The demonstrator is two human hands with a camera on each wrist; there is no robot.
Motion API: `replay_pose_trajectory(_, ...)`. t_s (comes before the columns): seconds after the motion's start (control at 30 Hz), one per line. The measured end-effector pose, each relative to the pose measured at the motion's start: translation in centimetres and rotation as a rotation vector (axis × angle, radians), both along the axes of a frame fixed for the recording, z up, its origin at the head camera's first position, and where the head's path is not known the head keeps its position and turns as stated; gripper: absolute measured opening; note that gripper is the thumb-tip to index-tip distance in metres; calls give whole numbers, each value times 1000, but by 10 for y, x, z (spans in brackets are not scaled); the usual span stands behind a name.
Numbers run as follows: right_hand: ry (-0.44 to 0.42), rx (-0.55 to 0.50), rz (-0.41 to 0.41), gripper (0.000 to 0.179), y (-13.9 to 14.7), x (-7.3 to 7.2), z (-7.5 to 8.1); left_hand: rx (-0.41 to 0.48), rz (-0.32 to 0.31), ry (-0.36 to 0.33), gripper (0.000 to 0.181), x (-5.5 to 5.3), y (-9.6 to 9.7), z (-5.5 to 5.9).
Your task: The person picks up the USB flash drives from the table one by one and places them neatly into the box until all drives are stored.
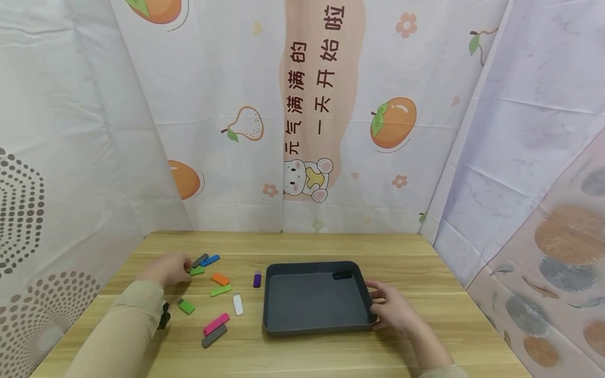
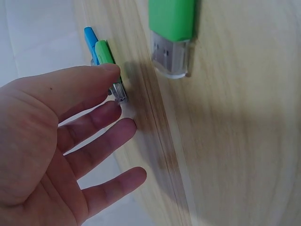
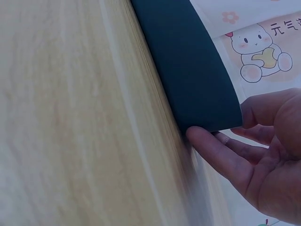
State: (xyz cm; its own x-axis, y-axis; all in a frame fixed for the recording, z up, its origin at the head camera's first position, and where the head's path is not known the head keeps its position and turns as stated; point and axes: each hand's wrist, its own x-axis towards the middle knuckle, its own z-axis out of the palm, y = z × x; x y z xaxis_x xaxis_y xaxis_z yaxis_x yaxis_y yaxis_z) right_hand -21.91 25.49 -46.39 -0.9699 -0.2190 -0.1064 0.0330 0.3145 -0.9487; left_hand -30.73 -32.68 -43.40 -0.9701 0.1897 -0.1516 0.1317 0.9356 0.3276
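Note:
My left hand [image 1: 171,269] is over the far left of the table, its thumb and fingertips at the near end of a green USB stick [image 1: 197,271]. In the left wrist view the thumb overlaps that stick, its metal plug showing beyond the thumb; the other fingers are spread and relaxed. A second green USB stick [image 2: 172,21] lies close by. On the right, my right hand [image 1: 393,310] holds the near right corner of a dark grey tray [image 1: 312,332], a finger at the rim and the thumb low on the corner. A black USB stick [image 1: 342,274] lies inside the tray.
Between hand and tray lie several more USB sticks: orange [image 1: 220,279], light green [image 1: 220,290], white [image 1: 238,305], pink [image 1: 216,324], grey [image 1: 214,336] and purple [image 1: 257,279]. Blue [image 1: 210,260] and dark grey [image 1: 200,260] ones lie beyond the left fingertips. A printed curtain [image 1: 236,178] stands behind the table.

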Motion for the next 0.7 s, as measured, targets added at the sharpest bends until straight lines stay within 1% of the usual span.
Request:
replay_pose_trajectory(0.17, -7, 5, 4, 68, -1, 0, 0, -8, -9, 1, 16, 0, 1, 0)
replay_pose_trajectory(0.43, -12, 7, -12, 67, -1, 0, 0, -18, -14, 3, 11, -1, 1, -4)
replay_pose_trajectory(0.7, -20, -3, 14, 66, -2, 2, 4, -16, -22, 8, 9, 0, 3, -3)
